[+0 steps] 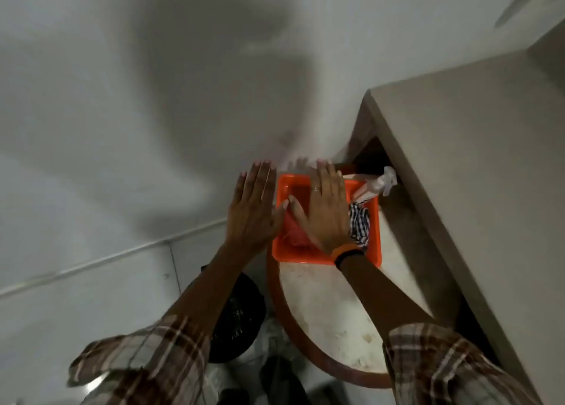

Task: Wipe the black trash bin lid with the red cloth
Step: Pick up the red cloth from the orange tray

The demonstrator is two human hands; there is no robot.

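An orange tray (374,245) sits on a round table with a pale top (330,307). A red cloth (295,236) lies in the tray's left part. Both hands are stretched out flat with fingers apart, holding nothing. My right hand (324,209) hovers over the tray, covering much of the cloth. My left hand (252,209) is over the tray's left edge. The black trash bin (241,316) stands on the floor under my left forearm, left of the table; whether its lid is on I cannot tell.
A checked black-and-white cloth (360,224) and a spray bottle (374,187) lie in the tray's right part. A beige counter (477,172) rises at the right, close to the table. A white wall is ahead. Dark bags (281,377) lie on the floor near the bin.
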